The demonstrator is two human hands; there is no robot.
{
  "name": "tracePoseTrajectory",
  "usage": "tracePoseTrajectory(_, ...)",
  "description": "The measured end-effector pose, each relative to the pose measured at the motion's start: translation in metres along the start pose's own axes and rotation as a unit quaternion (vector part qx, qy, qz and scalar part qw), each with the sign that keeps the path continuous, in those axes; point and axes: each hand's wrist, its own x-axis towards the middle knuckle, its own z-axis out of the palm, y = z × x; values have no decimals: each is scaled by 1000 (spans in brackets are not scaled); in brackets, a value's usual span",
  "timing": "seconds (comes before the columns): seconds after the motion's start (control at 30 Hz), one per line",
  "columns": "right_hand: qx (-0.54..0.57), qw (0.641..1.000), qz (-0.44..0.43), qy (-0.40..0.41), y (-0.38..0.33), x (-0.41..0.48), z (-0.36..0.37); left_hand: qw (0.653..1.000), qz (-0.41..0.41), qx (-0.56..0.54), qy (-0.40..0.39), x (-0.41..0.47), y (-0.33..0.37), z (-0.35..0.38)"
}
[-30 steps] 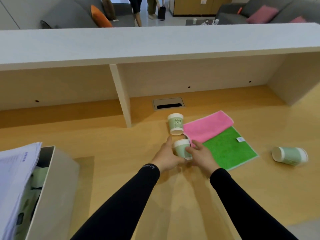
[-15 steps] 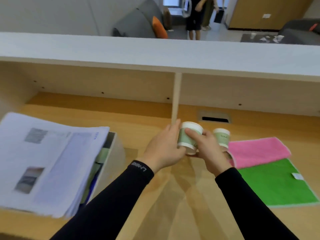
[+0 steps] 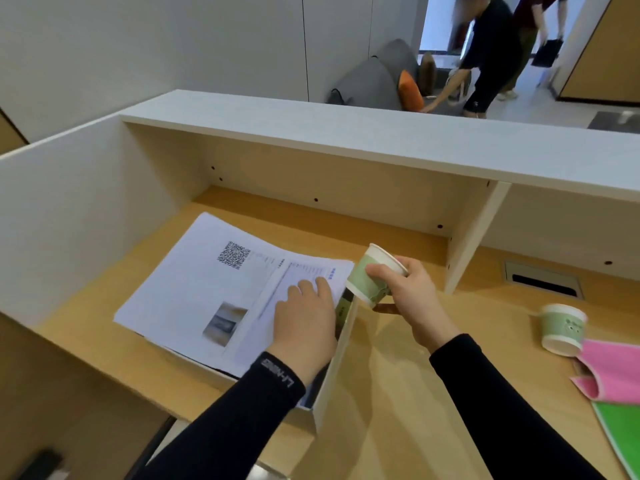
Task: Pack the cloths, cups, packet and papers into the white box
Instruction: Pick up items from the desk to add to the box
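The white box (image 3: 337, 358) stands on the wooden desk at the left, and a stack of printed papers (image 3: 211, 292) lies across its top, hiding most of the inside. My left hand (image 3: 304, 323) rests flat on the papers' right edge, fingers spread. Just right of the box's far corner, my right hand (image 3: 412, 296) holds a green paper cup (image 3: 372, 275), tilted with its mouth up and to the right. A second green cup (image 3: 562, 329) stands upright on the desk at the right, beside a pink cloth (image 3: 613, 372) and a green cloth (image 3: 623, 434).
A white shelf (image 3: 381, 140) runs over the desk, with an upright divider (image 3: 474, 237) right of my hands. A white side panel (image 3: 69, 202) closes off the left. A cable slot (image 3: 542, 280) sits in the desk behind the second cup. People move in the room beyond.
My view has swung left to the box. The right hand carried the cup over to the box's corner, and the left hand left the cup and came down on the papers.
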Motion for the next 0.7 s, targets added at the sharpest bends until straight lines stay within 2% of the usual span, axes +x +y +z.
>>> tracePoseTrajectory(0.1,-16,1000,7,17,-1,-2,1,1000,6,0,19,0,-4,0)
tracePoseTrajectory(0.2,-43,999,9,9,-3,-6,4,997,28,-58,53,4,-20,-20)
tracePoseTrajectory(0.37,-127,988,27,-80,-5,-15,27,979,-6,-196,61,16,-73,-50)
tracePoseTrajectory(0.47,-205,969,46,-131,-2,-21,47,970,-18,-233,70,20,-103,-58)
tracePoseTrajectory(0.53,-230,966,34,-115,-3,-21,55,966,-15,-241,93,20,-115,-62)
tracePoseTrajectory(0.7,-196,979,-57,4,-15,-18,72,957,19,-269,106,15,-117,-65)
